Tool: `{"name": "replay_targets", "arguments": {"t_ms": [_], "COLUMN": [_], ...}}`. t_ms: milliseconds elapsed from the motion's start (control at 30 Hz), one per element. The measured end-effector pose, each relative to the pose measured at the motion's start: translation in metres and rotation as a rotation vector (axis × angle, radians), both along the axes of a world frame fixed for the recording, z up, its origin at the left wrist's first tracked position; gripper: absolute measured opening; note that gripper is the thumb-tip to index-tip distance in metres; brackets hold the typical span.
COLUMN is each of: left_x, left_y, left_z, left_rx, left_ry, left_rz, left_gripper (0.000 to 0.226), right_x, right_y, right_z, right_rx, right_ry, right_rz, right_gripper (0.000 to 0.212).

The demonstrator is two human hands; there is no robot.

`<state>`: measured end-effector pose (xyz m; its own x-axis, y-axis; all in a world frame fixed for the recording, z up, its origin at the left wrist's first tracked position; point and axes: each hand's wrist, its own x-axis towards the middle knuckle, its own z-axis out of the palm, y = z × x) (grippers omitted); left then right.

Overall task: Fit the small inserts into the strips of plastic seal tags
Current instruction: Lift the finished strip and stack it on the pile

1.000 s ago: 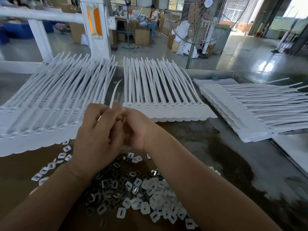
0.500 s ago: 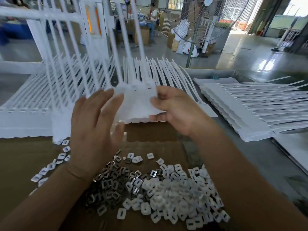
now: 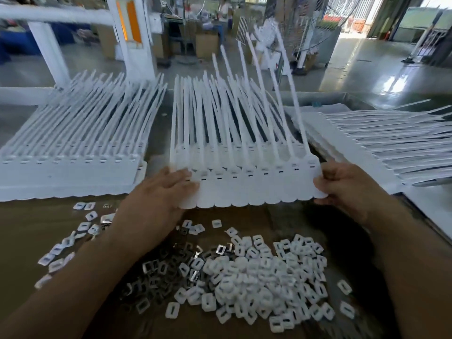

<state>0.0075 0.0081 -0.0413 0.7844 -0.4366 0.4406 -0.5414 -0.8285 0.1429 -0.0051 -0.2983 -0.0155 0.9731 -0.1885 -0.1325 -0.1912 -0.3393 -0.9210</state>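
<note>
By the near edge of the brown tabletop (image 3: 24,216) lies a heap of small white inserts (image 3: 259,277), with dark metal clips (image 3: 166,272) on its left side. Just beyond, the left hand (image 3: 156,199) lays straight fingers flat on the left end of a strip of seal tags (image 3: 252,189), and the right hand (image 3: 344,184) pinches its right end, thumb on top. Behind sits the middle stack (image 3: 181,99), flanked by a left stack (image 3: 68,172) and a right stack (image 3: 367,143).
</note>
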Motion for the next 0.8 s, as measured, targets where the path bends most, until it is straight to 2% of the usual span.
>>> {"name": "replay_targets", "arguments": {"t_ms": [100, 300, 367, 433, 500, 567, 633, 667, 733, 800], "left_x": [0.0, 0.001, 0.001, 0.002, 0.002, 0.003, 0.003, 0.003, 0.004, 0.004], "left_y": [-0.002, 0.0, 0.001, 0.002, 0.002, 0.001, 0.0, 0.0, 0.001, 0.001], "left_z": [0.0, -0.006, -0.008, -0.01, -0.01, -0.008, -0.009, -0.009, -0.011, -0.011], "left_rx": [-0.083, 0.024, -0.01, -0.066, -0.088, -0.081, -0.084, -0.09, -0.078, -0.031], "left_ry": [0.153, 0.361, 0.34, 0.291, 0.284, 0.291, 0.294, 0.287, 0.245, 0.202], "left_rz": [0.035, -0.033, -0.061, -0.064, -0.06, -0.069, -0.068, -0.064, -0.057, -0.055], "left_gripper": [0.049, 0.069, 0.058, 0.04, 0.036, 0.035, 0.034, 0.034, 0.034, 0.032], "right_x": [0.001, 0.0, 0.0, 0.001, 0.001, -0.001, -0.003, -0.004, -0.004, -0.002], "right_y": [-0.001, -0.007, -0.005, -0.003, 0.002, 0.014, 0.032, 0.042, 0.058, 0.065], "right_z": [-0.003, -0.01, -0.011, -0.01, -0.01, -0.008, -0.008, -0.009, -0.013, -0.019], "right_rx": [-0.181, -0.281, -0.336, -0.576, -0.818, -0.837, -0.779, -0.774, -0.814, -0.873], "right_ry": [0.075, 0.113, 0.08, 0.05, -0.053, -0.287, -0.492, -0.524, -0.496, -0.439], "right_rz": [-0.015, -0.092, -0.114, -0.134, -0.155, -0.153, -0.032, 0.074, 0.305, 0.438], "right_gripper": [0.017, 0.027, 0.033, 0.041, 0.043, 0.032, 0.022, 0.021, 0.028, 0.034]}}
